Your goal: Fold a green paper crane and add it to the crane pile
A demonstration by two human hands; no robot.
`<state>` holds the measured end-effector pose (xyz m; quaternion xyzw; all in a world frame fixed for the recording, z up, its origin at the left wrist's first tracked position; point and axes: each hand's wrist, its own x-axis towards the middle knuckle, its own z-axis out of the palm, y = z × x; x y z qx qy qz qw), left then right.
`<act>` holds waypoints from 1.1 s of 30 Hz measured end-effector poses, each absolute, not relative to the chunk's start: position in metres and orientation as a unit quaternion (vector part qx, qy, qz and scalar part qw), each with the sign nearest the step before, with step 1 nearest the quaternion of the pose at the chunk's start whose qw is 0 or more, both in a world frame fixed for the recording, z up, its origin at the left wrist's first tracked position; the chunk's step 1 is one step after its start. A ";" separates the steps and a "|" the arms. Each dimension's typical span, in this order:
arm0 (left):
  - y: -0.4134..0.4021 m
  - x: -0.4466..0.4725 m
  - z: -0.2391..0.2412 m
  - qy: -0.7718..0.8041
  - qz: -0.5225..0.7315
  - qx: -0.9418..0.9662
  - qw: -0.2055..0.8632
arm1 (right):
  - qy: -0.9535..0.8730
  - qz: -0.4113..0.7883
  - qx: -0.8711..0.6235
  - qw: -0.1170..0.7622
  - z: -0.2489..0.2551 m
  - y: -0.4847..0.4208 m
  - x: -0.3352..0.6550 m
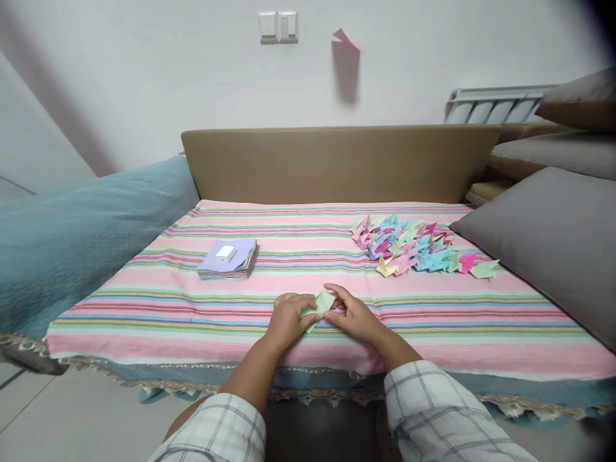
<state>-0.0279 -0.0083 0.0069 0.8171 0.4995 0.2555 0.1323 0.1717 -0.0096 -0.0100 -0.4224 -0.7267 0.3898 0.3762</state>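
A small piece of light green folded paper (323, 301) lies between my hands near the front of the striped cloth (298, 247). My left hand (294, 314) grips its left side, with the thumb along the near edge. On the other side, my right hand (351, 312) pinches the right part between thumb and fingers. Several creases show on the paper; its underside is hidden. Beyond my right hand spreads a pile of folded paper cranes (414, 247) in many colours. To the left sits a stack of coloured paper (226, 260), a small white block (226, 253) on top.
A brown backrest (337, 163) closes off the far side. Grey cushions (553, 237) are piled at the right, and a blue-covered armrest (96, 231) slopes along the left. On the wall are light switches (278, 27) and a pink paper piece (346, 40).
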 end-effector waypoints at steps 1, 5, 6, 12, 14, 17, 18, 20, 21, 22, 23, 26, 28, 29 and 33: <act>-0.009 -0.028 0.007 0.500 0.254 0.818 0.130 | -0.731 0.383 -0.424 0.374 -0.009 -0.010 0.172; -0.010 -0.027 0.008 0.498 0.243 0.823 0.125 | -0.746 0.351 -0.430 0.367 -0.006 -0.009 0.171; -0.010 -0.026 0.007 0.498 0.244 0.823 0.125 | -0.749 0.343 -0.434 0.366 -0.006 -0.009 0.171; -0.009 -0.026 0.006 0.500 0.259 0.816 0.133 | -0.746 0.303 -0.466 0.366 -0.005 -0.008 0.170; -0.008 -0.026 0.006 0.495 0.261 0.817 0.139 | -0.751 0.291 -0.464 0.369 -0.004 -0.007 0.170; -0.007 -0.029 0.007 0.498 0.261 0.813 0.149 | -0.765 0.275 -0.448 0.371 -0.004 -0.006 0.171; -0.007 -0.030 0.009 0.501 0.259 0.812 0.152 | -0.770 0.272 -0.443 0.371 -0.004 -0.006 0.171; -0.006 -0.033 0.011 0.506 0.251 0.811 0.154 | -0.775 0.267 -0.438 0.369 -0.004 -0.005 0.171; -0.006 -0.034 0.012 0.509 0.247 0.810 0.155 | -0.777 0.266 -0.437 0.368 -0.004 -0.004 0.171; -0.006 -0.036 0.012 0.511 0.245 0.809 0.156 | -0.778 0.265 -0.436 0.367 -0.004 -0.004 0.171; -0.005 -0.037 0.012 0.513 0.244 0.808 0.157 | -0.779 0.264 -0.436 0.365 -0.004 -0.004 0.171; -0.004 -0.040 0.011 0.517 0.243 0.806 0.155 | -0.779 0.263 -0.438 0.363 -0.004 -0.004 0.170; -0.004 -0.039 0.010 0.516 0.240 0.808 0.150 | -0.780 0.263 -0.438 0.361 -0.003 -0.004 0.170; -0.004 -0.039 0.010 0.516 0.238 0.810 0.147 | -0.781 0.263 -0.438 0.360 -0.003 -0.004 0.169; -0.004 -0.037 0.009 0.513 0.231 0.816 0.135 | -0.787 0.261 -0.430 0.356 -0.002 -0.004 0.168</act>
